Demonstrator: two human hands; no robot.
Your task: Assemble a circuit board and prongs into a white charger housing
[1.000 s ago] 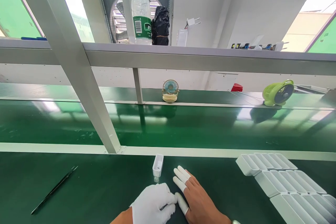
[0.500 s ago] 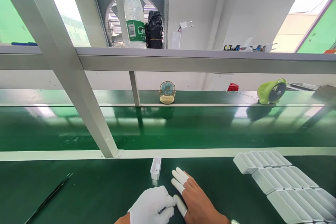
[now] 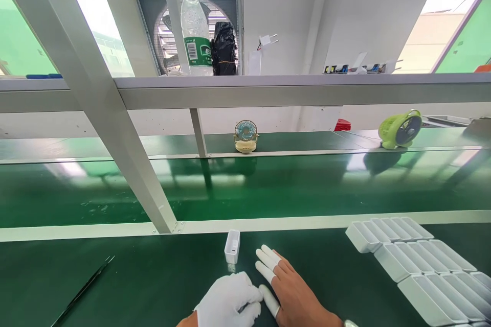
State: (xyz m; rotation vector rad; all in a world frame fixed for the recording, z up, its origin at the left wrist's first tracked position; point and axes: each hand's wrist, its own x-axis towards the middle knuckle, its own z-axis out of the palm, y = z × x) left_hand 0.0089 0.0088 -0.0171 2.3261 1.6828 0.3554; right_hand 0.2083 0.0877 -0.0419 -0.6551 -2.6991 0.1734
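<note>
My left hand (image 3: 230,299), in a white glove, rests low on the dark green work surface. Its fingers are curled in a pinch, and whatever they hold, if anything, is hidden. Beside it lies my right hand (image 3: 293,288), fingers stretched out and white finger cots on several of them. The right thumb meets or nearly meets the left fingertips. Just beyond the left hand stands a small white open box (image 3: 232,246), with a small clear piece (image 3: 231,267) at its near end. To the left lie black tweezers (image 3: 82,291), apart from both hands.
Rows of white plastic boxes (image 3: 425,265) stand at the right. A pale metal frame post (image 3: 126,127) slants down on the left. Behind a raised edge runs a green belt (image 3: 291,184). A small fan (image 3: 246,137), a green fan (image 3: 401,129) and a bottle (image 3: 196,30) stand farther back.
The camera view has shifted slightly, moving the bench items a little to the right in the picture. Both hands keep almost the same pose, and the small box stays in place.
</note>
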